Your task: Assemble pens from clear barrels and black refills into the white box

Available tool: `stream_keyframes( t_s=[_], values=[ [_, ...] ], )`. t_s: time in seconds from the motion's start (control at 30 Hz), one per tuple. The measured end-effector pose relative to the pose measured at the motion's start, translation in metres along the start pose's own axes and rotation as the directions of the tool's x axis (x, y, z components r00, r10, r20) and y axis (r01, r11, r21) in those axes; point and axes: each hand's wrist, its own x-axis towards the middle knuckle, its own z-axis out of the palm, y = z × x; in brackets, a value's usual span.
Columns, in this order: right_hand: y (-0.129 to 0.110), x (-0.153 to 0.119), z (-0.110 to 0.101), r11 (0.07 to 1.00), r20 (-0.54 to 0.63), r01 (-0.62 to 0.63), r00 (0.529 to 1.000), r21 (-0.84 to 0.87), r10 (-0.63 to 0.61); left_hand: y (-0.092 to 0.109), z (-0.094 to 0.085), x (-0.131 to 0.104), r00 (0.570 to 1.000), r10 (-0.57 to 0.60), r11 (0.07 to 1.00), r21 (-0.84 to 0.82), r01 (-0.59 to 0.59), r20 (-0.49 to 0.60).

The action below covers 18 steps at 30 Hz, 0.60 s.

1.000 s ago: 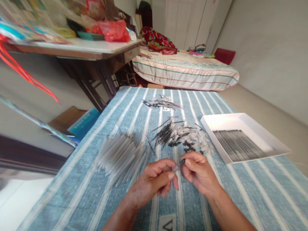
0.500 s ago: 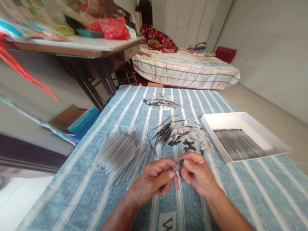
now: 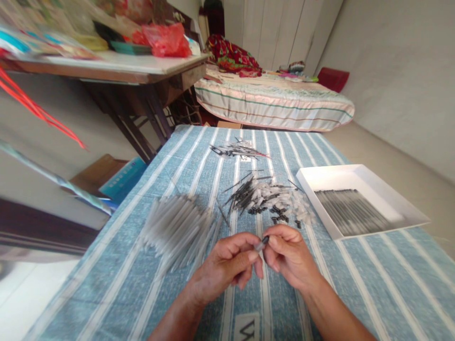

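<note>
Close together over the cloth, my two hands meet at a small translucent tube-shaped piece with a black end (image 3: 262, 243). My left hand (image 3: 231, 261) pinches its translucent part between thumb and forefinger. At the black end, the thumb and fingers of my right hand (image 3: 291, 255) are closed on it. Just beyond the hands lies a heap of small whitish clear pieces (image 3: 272, 195), with short black plugs (image 3: 280, 217) in front and thin black sticks (image 3: 243, 194) on its left. A pile of long grey translucent tubes (image 3: 177, 225) lies left of my hands.
A shallow white box (image 3: 394, 208) on the right holds a row of dark-tipped grey sticks (image 3: 351, 213). Farther back lies a small bunch of thin sticks (image 3: 236, 150). Striped blue cloth (image 3: 117, 279) covers the table. A cluttered side table (image 3: 142, 71) and a bed (image 3: 277, 104) stand beyond.
Both hands stay nearly in place, still gripping the small piece. Its black end appears slightly farther left and shows a little less. The piles and box look unchanged.
</note>
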Motion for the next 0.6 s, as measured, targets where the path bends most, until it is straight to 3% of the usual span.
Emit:
stream_keyframes(
  t_s=[0.23,0.4,0.5,0.6],
  values=[
    [0.004,0.0,0.001,0.999,-0.027,0.011,1.0,-0.038,-0.012,0.002,-0.001,-0.001,0.999,-0.031,0.999,0.022,0.032,-0.007],
    [0.0,-0.001,-0.006,0.96,0.01,0.072,0.997,-0.271,-0.072,0.003,-0.001,0.0,0.998,-0.062,0.998,0.01,0.062,-0.003],
    [-0.013,-0.001,-0.01,0.814,0.087,0.143,0.99,-0.564,-0.114,0.002,0.0,0.002,0.998,-0.059,0.997,0.057,0.06,-0.019],
    [-0.03,-0.002,-0.011,0.545,0.21,0.259,0.966,-0.797,-0.151,0.001,0.001,0.003,0.997,-0.078,0.989,0.121,0.079,-0.018]
  ],
)
